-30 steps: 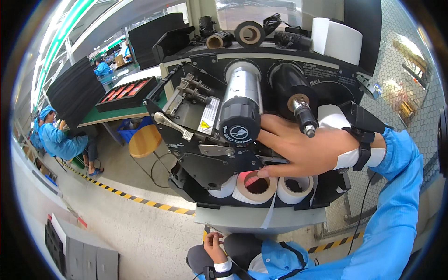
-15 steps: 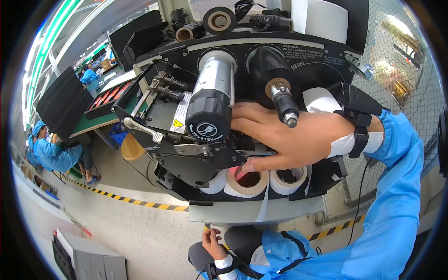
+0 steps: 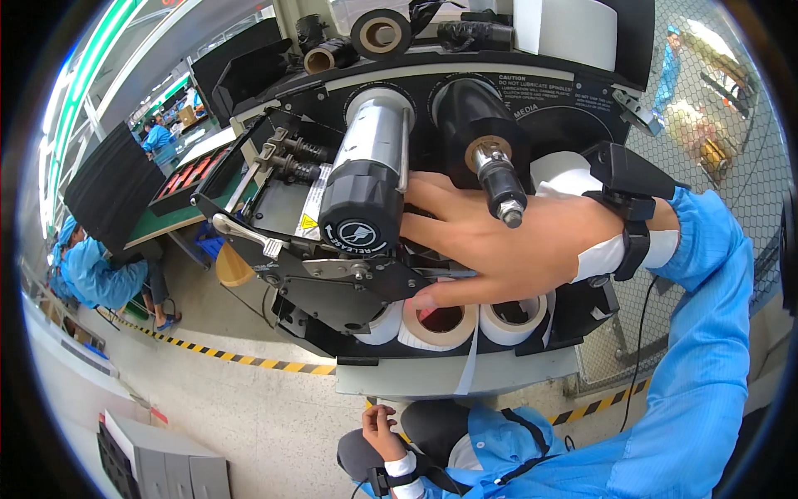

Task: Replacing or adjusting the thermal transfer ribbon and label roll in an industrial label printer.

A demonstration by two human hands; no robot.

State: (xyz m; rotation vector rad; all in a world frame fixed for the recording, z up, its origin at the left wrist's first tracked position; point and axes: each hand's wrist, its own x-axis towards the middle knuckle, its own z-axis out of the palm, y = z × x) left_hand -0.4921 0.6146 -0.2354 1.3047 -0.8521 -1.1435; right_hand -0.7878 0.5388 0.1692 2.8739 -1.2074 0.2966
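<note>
My right hand [image 3: 499,245] reaches from the right into a black label printer [image 3: 332,279], fingers spread. Its fingertips pass behind the silver spindle with a black knob [image 3: 363,208], so what they touch is hidden. The thumb points left, just above a label roll [image 3: 438,337] in the lower tray, with reddish light beside its tip. Above the hand, a black ribbon roll [image 3: 474,116] sits on a second spindle, and a white media roll [image 3: 561,172] shows behind the wrist. Down by my knee, my left hand [image 3: 381,428] hangs loosely, fingers slightly bent, nothing visible in it.
Used ribbon cores [image 3: 381,35] lie on top of the printer. Wire mesh [image 3: 706,108] stands at the right. Another person in blue [image 3: 91,266] sits at a green bench at the left. A grey drawer cabinet [image 3: 179,466] is at the lower left.
My right hand and the printer's upper spindles have shifted slightly left in view, while the lower rolls stay put. A person in blue now shows behind the mesh. My left hand barely moves.
</note>
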